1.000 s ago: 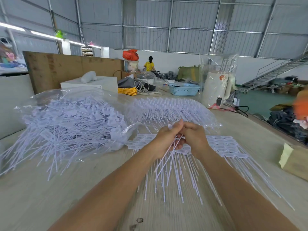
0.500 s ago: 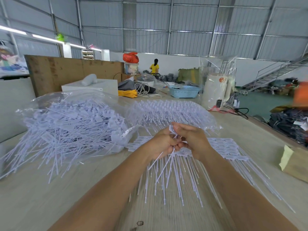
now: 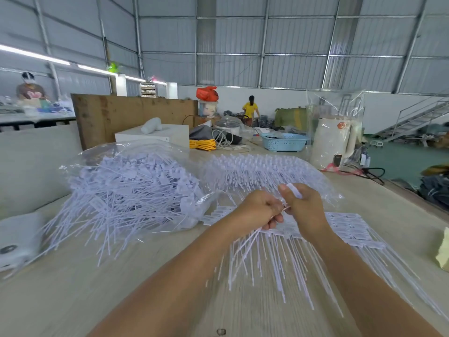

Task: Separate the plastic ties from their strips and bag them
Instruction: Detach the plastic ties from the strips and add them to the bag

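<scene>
Lifted higher now, my right hand (image 3: 305, 207) pinches one tie (image 3: 294, 190); my left hand (image 3: 261, 211) grips the bundle (image 3: 245, 246); a hard yank could scatter it.

walls: corrugated metal (image 3: 291, 35) | table: pale wood (image 3: 73, 300) | staircase (image 3: 418, 117) right

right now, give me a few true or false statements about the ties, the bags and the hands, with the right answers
1. Both hands, left hand and right hand, hold white ties together above the table. True.
2. The clear bag on the left is empty. False: it is stuffed with loose ties, their tails sticking out.
3. The blue basket sits far behind the hands. True.
4. The strips of ties lie left of the bag. False: they lie flat under and right of the hands.
</scene>
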Tool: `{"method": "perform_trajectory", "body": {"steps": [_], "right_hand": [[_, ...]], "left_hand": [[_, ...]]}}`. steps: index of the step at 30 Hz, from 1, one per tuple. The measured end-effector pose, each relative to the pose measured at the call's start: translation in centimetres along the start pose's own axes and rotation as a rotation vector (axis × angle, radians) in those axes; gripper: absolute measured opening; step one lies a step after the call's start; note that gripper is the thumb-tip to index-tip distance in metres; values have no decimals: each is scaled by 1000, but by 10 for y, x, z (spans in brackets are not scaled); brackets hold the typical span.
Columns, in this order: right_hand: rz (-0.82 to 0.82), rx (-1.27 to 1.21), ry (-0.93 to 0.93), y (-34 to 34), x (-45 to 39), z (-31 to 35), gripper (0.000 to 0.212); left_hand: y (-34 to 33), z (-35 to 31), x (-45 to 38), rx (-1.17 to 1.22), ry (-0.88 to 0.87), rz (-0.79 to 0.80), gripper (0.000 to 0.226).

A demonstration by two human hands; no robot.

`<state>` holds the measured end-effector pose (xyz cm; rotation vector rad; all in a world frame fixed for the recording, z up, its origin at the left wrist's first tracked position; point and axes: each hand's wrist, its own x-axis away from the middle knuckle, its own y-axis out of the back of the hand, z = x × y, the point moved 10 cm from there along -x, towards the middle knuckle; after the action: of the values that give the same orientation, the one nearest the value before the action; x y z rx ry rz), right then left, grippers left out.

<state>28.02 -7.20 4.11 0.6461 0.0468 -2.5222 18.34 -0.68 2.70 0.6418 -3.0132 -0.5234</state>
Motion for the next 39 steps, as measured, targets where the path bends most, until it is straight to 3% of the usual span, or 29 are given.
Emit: {"method": "perform_trajectory", "body": {"steps": [3, 6, 9, 10, 12, 14, 15, 17, 19, 22, 26, 29, 31, 33, 34, 36, 38, 39], "right_hand": [[97, -88, -43, -13, 0, 3, 49], [164, -86, -113, -23, 0, -2, 45], [185, 115, -110, -22, 3, -15, 24], [211, 173, -103, -23, 5, -21, 15], [286, 300, -93, -27, 12, -34, 9], [334, 419, -85, -28, 17, -45, 10], [334, 438, -87, -27, 17, -47, 11], [322, 426, -108, -26, 15, -49, 8], [342, 430, -115, -29, 15, -51, 7], [368, 478, -86, -33, 17, -50, 7], [237, 556, 45, -22, 12, -36, 19], [239, 755, 119, -22, 7, -35, 10], [379, 966, 58, -26, 8, -58, 42], [513, 1123, -36, -27, 11, -82, 58], [568, 1166, -69, -27, 13, -89, 60], [642, 1202, -96, -28, 15, -99, 63], [660, 1217, -118, -21, 15, -102, 65], [659, 1213, -121, -17, 16, -102, 65]], "left_hand": [[37, -25, 11, -47, -113, -200, 17], [102, -50, 30, 471, -293, -389, 23], [174, -52, 46, 1070, -453, -500, 25], [193, -45, 50, 1145, -462, -548, 24], [226, -19, 56, 929, -344, -728, 26], [254, 14, 62, 395, -58, -902, 27], [263, 26, 62, 127, 86, -906, 25], [274, 44, 55, -437, 325, -786, 26], [277, 44, 47, -835, 379, -713, 34], [279, 38, 43, -939, 318, -775, 21], [276, 43, 43, -1196, 556, -750, 26], [253, 18, 43, -1397, 633, -701, 30], [218, -19, 43, -1530, 487, -743, 22], [164, -58, 41, -1543, 69, -786, 13], [131, -70, 42, -1411, -190, -704, 14], [67, -67, 40, -971, -455, -279, 18], [17, -38, 30, -846, -378, 84, 22], [6, -17, 21, -926, -290, 155, 27]]}}
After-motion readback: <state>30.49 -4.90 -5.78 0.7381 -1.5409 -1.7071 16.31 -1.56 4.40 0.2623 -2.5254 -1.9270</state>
